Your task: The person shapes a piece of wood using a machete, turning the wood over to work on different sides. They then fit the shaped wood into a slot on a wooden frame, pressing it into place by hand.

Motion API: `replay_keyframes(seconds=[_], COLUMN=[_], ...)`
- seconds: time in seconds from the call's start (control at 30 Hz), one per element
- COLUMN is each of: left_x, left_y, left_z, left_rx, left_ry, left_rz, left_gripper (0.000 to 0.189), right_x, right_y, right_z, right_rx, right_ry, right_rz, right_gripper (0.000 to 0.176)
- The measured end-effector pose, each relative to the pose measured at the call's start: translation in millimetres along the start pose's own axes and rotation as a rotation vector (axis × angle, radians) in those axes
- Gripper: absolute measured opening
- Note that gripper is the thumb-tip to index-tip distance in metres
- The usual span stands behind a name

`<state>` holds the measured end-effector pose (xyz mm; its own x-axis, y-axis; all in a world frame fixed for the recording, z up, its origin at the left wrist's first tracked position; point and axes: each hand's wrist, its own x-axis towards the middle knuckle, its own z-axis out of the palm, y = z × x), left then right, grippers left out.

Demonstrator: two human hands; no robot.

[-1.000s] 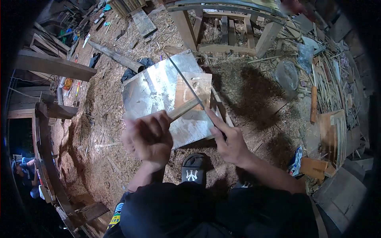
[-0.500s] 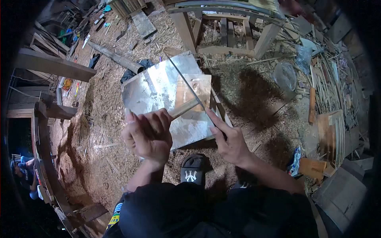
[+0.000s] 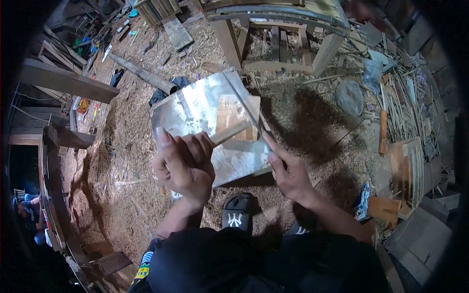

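Observation:
My left hand (image 3: 184,163) is closed in a fist around a short wooden stick (image 3: 230,133), whose free end points up and to the right. In my right hand (image 3: 292,178) is a long thin dark metal file (image 3: 239,96), gripped at its near end with the index finger stretched along it. The file slants up and left, crossing the tip of the stick. Below both hands lies a worn, pale-topped board (image 3: 183,115) with a small light wooden block (image 3: 229,112) on it.
Sawdust and shavings cover the floor (image 3: 129,161). A wooden frame (image 3: 278,63) stands at the back, and a round pole (image 3: 141,73) lies left of it. Scrap strips (image 3: 408,110) and a plastic bag (image 3: 350,96) are on the right. Another person (image 3: 33,215) is at far left.
My right hand has moved a little right and down, drawing the file back along the stick's end. The left hand and stick have shifted only slightly to the right.

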<state>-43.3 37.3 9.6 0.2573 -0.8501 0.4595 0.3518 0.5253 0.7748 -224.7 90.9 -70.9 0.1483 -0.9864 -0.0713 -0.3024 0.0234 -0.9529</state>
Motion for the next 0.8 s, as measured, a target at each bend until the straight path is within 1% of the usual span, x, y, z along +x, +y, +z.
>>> replay_keyframes(seconds=[0.07, 0.13, 0.17, 0.2, 0.23, 0.27, 0.3, 0.33, 0.37, 0.5, 0.57, 0.6, 0.67, 0.7, 0.73, 0.8], left_x=[0.2, 3.2, 2.7, 2.4, 3.1, 4.3, 4.5, 3.1, 1.8, 0.1, 1.4, 1.0, 1.5, 1.6, 1.8, 3.5], left_y=[0.4, 2.4, 4.4, 5.0, 3.7, 2.3, 2.4, 3.0, 2.8, 0.6, -1.0, -0.9, -0.6, 0.5, 2.2, 4.6], left_z=[-2.9, -0.6, 2.4, 4.3, 2.7, -1.1, -4.1, -3.8, -1.4, -0.7, -0.1, -0.3, 0.5, 0.3, -0.1, 1.5], left_rx=[0.026, 0.044, 0.052, 0.062, 0.064, 0.046, 0.029, 0.029, 0.031, 0.037, 0.048, 0.062, 0.064, 0.062, 0.064, 0.011], left_ry=[-0.025, -0.055, -0.047, -0.038, -0.037, -0.093, -0.150, -0.149, -0.107, -0.031, -0.033, -0.035, -0.021, -0.010, -0.010, 0.014], left_rz=[0.004, 0.014, 0.006, -0.001, -0.001, 0.005, 0.012, 0.014, 0.007, 0.013, 0.010, 0.004, -0.015, -0.031, -0.030, -0.044], left_gripper=[0.048, 0.048, 0.048, 0.048, 0.048, 0.049, 0.049, 0.049, 0.049, 0.049, 0.050, 0.051, 0.051, 0.051, 0.051, 0.048], right_x=[-2.7, -2.4, -4.2, -3.6, -3.1, -2.5, 0.2, 2.8, 2.4, -0.2, 1.6, 2.1, 5.2, 2.2, 2.0, 4.6], right_y=[-8.2, -20.7, -32.2, -28.7, -21.4, -14.2, -6.2, -1.5, -6.3, -10.0, -17.0, -19.3, -22.1, -12.3, -0.3, 18.7], right_z=[-7.4, -13.7, -22.0, -19.4, -12.3, -4.6, 3.6, 7.8, 3.8, -2.5, -4.6, -5.1, -5.8, -0.2, 5.1, 10.0], right_rx=[0.023, 0.178, 0.215, 0.216, 0.250, 0.285, 0.193, 0.096, -0.023, 0.002, 0.165, 0.168, 0.197, 0.137, 0.139, -0.040], right_ry=[0.017, 0.092, 0.075, 0.075, 0.149, 0.220, 0.081, -0.053, -0.095, -0.108, 0.035, 0.030, 0.213, 0.222, 0.222, 0.013], right_rz=[-0.031, -0.280, -0.283, -0.284, -0.402, -0.517, -0.311, -0.110, -0.048, -0.003, -0.295, -0.289, -0.646, -0.625, -0.626, -0.048], right_gripper=[0.045, 0.046, 0.048, 0.048, 0.048, 0.048, 0.048, 0.048, 0.047, 0.047, 0.047, 0.047, 0.048, 0.047, 0.047, 0.047])
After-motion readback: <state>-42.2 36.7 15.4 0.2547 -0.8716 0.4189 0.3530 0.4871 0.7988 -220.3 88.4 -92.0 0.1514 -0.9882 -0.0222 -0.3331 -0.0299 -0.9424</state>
